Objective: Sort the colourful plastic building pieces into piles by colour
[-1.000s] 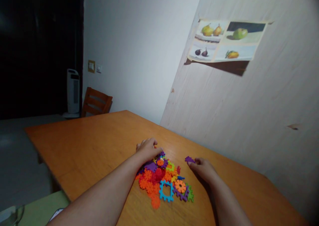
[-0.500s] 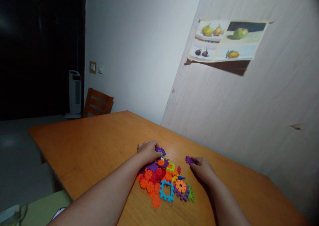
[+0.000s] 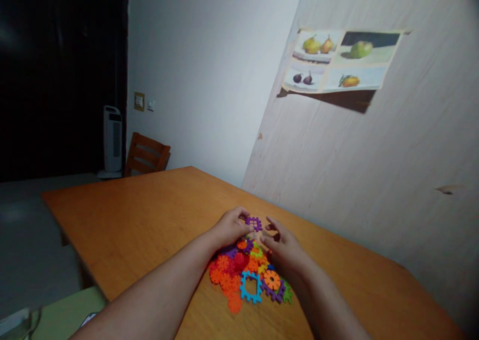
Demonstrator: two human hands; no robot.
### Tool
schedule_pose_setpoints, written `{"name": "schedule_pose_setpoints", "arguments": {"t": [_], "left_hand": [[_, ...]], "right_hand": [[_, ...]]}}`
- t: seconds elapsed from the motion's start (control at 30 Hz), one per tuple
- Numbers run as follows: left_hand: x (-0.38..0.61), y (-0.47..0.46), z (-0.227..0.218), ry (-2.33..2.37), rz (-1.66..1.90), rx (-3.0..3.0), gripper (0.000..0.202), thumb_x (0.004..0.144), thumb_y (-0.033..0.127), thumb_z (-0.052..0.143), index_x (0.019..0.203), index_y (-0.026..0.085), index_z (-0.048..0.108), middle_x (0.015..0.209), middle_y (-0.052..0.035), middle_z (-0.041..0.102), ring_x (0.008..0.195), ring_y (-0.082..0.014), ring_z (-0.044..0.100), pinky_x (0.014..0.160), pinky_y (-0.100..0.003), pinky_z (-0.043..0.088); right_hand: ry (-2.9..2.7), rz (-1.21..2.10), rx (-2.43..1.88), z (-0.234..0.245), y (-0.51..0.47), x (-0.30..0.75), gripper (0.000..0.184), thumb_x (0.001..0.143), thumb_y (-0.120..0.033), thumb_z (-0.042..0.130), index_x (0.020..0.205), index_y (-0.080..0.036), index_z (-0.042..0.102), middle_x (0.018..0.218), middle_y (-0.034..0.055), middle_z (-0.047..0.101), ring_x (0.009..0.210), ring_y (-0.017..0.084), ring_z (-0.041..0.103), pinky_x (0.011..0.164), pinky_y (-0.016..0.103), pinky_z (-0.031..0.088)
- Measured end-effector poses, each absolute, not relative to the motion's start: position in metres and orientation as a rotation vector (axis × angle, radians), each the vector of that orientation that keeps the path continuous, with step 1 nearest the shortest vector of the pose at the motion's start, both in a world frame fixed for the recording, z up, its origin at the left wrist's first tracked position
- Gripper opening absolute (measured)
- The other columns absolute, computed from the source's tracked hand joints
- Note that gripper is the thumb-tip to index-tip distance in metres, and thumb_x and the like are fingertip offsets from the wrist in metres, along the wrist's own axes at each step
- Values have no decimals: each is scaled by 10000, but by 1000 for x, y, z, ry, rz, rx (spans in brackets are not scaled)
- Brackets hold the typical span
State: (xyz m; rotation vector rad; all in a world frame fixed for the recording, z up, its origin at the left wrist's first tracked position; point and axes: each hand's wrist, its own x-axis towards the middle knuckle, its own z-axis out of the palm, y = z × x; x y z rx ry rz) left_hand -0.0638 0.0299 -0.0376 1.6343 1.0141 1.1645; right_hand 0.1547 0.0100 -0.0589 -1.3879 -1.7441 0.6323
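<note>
Pinched in my left hand (image 3: 232, 226) is a purple, square, toothed building piece (image 3: 254, 223) with a grid-like middle. Just to its right, my right hand (image 3: 283, 240) is open, thumb and fingers apart, with nothing visible between them. Below both hands lies a pile of plastic building pieces: orange flower-shaped discs (image 3: 225, 281), a red round piece (image 3: 238, 261), a blue square frame (image 3: 250, 286), and a purple toothed piece with an orange disc (image 3: 271, 279) on it. A green toothed piece (image 3: 288, 293) sits at the pile's right edge. My hands hide the pile's far side.
The wooden table (image 3: 157, 200) stretches left and right of the pile, its far edge along the wall. A wooden chair (image 3: 147, 154) and a white tower appliance (image 3: 112, 140) stand beyond it. A green seat (image 3: 63, 312) is at lower left.
My right hand has moved left toward my left hand, and its fingers have spread; the purple piece it held no longer shows there. My left hand has shifted slightly right and up.
</note>
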Motion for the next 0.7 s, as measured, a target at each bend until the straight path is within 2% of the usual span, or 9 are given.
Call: {"name": "schedule_pose_setpoints", "arguments": {"t": [0.1,0.2,0.33,0.4,0.53,0.7], "left_hand": [[-62,25,-34,919,1081,1541,416,655,294,764,1011,147,605,655,53,594,540,-94,507,523,-207,370],[-61,21,-31,860,1019,1496,423,648,302,778,998,147,597,609,65,575,501,-81,477,498,-200,339],[-60,17,-29,857,1017,1466,411,631,303,800,963,153,608,605,64,574,500,-76,482,507,-198,343],[-60,17,-30,855,1023,1474,391,641,289,790,963,154,613,604,64,575,493,-75,482,512,-199,345],[-60,16,-32,837,1000,1509,373,660,245,747,994,162,603,594,69,571,483,-79,483,502,-194,336],[-60,16,-31,844,1000,1528,384,676,264,745,1018,156,609,630,58,585,500,-79,483,515,-196,361]], "right_hand": [[-1739,728,-1329,-50,3,142,778,763,-468,718,1467,-210,509,1230,93,654,735,130,600,659,259,509],[-1754,703,-1348,-42,-2,138,742,752,-454,710,1429,-200,544,1159,85,693,732,145,604,650,267,510],[-1818,701,-1344,-36,-5,137,543,753,-401,678,1245,-170,662,967,73,733,777,181,631,675,277,513],[-1820,694,-1355,-35,-5,138,476,748,-363,666,1180,-165,683,963,79,738,822,196,650,705,282,518],[-1789,703,-1338,-36,-6,140,597,726,-308,672,1296,-140,616,1040,94,737,899,213,668,766,291,528],[-1841,703,-1355,-32,-1,149,478,700,-248,642,1168,-156,677,969,72,739,902,218,666,764,286,530]]}}
